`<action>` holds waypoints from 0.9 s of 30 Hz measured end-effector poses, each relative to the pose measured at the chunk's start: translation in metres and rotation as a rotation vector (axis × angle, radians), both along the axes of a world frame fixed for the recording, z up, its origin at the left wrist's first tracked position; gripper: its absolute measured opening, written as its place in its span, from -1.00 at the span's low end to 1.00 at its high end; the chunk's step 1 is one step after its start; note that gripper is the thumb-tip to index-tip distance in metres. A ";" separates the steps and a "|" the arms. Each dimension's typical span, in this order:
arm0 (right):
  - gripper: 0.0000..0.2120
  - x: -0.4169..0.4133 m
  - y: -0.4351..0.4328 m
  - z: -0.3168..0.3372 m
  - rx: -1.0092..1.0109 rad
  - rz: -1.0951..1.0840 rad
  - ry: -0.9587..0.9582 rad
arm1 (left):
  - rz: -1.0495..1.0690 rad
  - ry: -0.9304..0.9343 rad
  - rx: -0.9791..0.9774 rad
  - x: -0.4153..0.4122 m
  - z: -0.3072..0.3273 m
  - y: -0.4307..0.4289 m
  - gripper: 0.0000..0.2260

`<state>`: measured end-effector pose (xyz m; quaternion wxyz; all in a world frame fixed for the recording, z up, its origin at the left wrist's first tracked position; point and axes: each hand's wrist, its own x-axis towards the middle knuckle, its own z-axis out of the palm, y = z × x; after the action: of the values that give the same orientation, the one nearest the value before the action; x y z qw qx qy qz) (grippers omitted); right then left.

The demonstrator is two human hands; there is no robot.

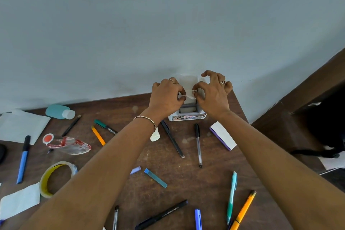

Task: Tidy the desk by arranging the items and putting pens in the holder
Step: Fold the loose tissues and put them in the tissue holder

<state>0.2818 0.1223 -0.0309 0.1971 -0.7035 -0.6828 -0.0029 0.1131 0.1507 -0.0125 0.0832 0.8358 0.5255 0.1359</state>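
Observation:
A white pen holder (187, 115) with a sticker on its front stands against the wall at the back of the brown desk (186, 179). Above it, my left hand (166, 95) and my right hand (212, 93) both pinch a small pale strip (189, 95), perhaps tape or paper. Several pens lie loose on the desk: two black pens (172, 139) (198, 144) in front of the holder, a green marker (104, 126), an orange pen (98, 135), a blue pen (23, 158), a teal pen (232, 197) and a black Octane pen (162, 214).
A white and purple block (223, 135) lies right of the holder. At the left are a tape roll (56, 177), a clear correction-tape dispenser (69, 144), a teal bottle (59, 111) and white papers (18, 127). A blue stick (155, 177) lies mid-desk. The desk's edge drops off at the right.

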 end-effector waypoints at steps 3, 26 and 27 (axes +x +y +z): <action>-0.86 -0.001 0.001 0.001 0.010 -0.001 0.027 | -0.005 0.033 0.037 0.001 0.000 0.001 -0.80; -0.72 0.003 -0.014 -0.002 0.047 0.014 0.121 | 0.051 0.009 0.065 0.006 0.000 0.003 -0.69; -0.72 0.002 -0.016 -0.001 0.054 0.011 0.128 | 0.066 -0.014 0.054 0.004 0.001 0.002 -0.68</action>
<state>0.2837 0.1063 -0.0314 0.2594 -0.6930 -0.6722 0.0249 0.1168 0.1525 -0.0113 0.0598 0.8189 0.5483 0.1584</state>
